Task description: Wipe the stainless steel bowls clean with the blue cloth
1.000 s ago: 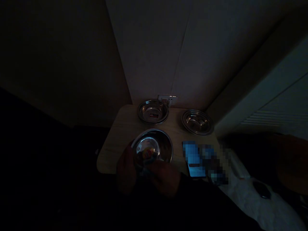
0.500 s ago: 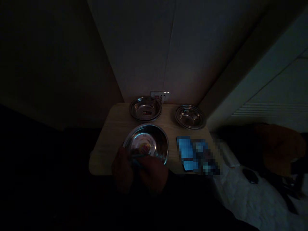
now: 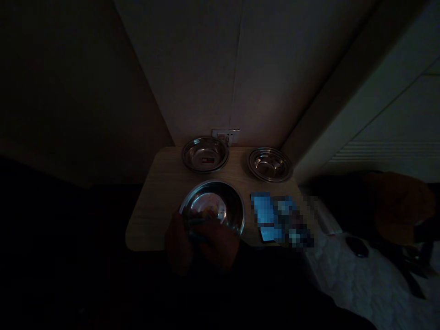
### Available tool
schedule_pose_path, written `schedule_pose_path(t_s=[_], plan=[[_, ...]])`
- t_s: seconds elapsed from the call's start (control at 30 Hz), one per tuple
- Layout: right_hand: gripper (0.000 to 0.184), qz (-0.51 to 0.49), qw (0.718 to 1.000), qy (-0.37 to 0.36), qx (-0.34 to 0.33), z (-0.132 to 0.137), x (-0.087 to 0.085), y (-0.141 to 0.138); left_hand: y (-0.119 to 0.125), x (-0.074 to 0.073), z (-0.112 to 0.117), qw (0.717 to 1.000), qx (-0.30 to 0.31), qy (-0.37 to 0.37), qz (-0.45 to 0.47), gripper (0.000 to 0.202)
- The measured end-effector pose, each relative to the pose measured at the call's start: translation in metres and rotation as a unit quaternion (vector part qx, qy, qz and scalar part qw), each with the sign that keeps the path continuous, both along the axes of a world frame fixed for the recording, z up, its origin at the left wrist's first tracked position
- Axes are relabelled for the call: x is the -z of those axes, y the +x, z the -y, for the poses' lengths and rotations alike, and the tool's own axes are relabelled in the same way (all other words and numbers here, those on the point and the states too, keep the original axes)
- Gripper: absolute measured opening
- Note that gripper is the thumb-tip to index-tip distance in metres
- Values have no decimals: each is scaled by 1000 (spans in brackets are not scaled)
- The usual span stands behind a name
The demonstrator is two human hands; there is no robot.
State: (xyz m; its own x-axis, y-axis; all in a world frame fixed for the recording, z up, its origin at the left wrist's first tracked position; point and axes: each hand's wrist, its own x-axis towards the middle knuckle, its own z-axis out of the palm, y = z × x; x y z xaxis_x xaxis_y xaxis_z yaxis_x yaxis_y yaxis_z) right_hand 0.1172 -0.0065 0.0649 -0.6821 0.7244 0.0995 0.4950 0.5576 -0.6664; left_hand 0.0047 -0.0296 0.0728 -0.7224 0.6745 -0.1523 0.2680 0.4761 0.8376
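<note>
In the dim head view, a shiny metal bowl (image 3: pixel 237 199) lies at the front of a small wooden table. At the bowl's near left rim, my left hand (image 3: pixel 178 245) is closed, its fingers seeming to grip the edge. My right hand (image 3: pixel 220 245) reaches over the near rim, fingers curled round a bluish, cloth-like thing (image 3: pixel 197 223). Darkness hides most of that thing and both sets of fingertips. Reddish and yellow marks show on the bowl's bottom.
Stacked metal bowls stand on the table (image 3: pixel 151 201) at back left (image 3: pixel 204 153) and back right (image 3: pixel 270 165). A lit phone (image 3: pixel 266 215), blurred by pixels, lies on the right. Behind is a wall socket (image 3: pixel 225 136). Right of the table, a dark oval object (image 3: pixel 356 246) rests on pale bedding (image 3: pixel 343 275).
The bowl and both hands have shifted slightly to the right against the table. My camera view has turned a little. My grip looks the same.
</note>
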Motion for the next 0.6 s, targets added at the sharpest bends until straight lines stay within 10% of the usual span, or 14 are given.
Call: schedule_pose_path(t_s=[0.23, 0.6], plan=[[28, 24, 990, 133, 32, -33, 10, -12, -5, 16, 1, 998, 59, -3, 11, 34], [27, 150, 977, 95, 122, -43, 2, 12, 8, -2, -2, 997, -2, 3, 78, 38]])
